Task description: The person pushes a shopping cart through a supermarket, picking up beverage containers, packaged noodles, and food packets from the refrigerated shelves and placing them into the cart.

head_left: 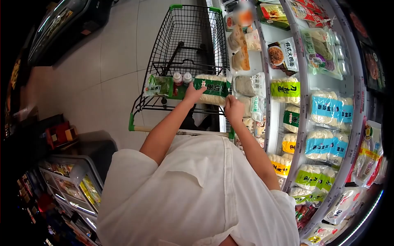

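The noodle packet, with its dark green label, is just above the middle of the frame, lying across the near end of the shopping cart, toward the shelf side. Your left grip clasps its left end, thumb laid over the label; your right grip is curled at its lower right corner, seemingly pinching the wrapper. Holding both ends probably stops the soft, heavy-looking bundle from sagging, and the label faces up where you can read it.

Just left of the packet stand two white-capped bottles, with a green bag beside them; they likely sit at this end because it is within easy reach. Farther up, the wire basket stretches toward the top of the frame, while the handle crosses below your forearms.

Along the right, shelves carry blue-labelled noodles and another green-labelled packet, grouped apparently by kind.

Your fingers under the packet are hidden, so you cannot tell how much weight each side bears. Your shirt covers the lower middle, a blurred patch masks something at top centre, and the dark edges cut off the freezer cases at lower left.
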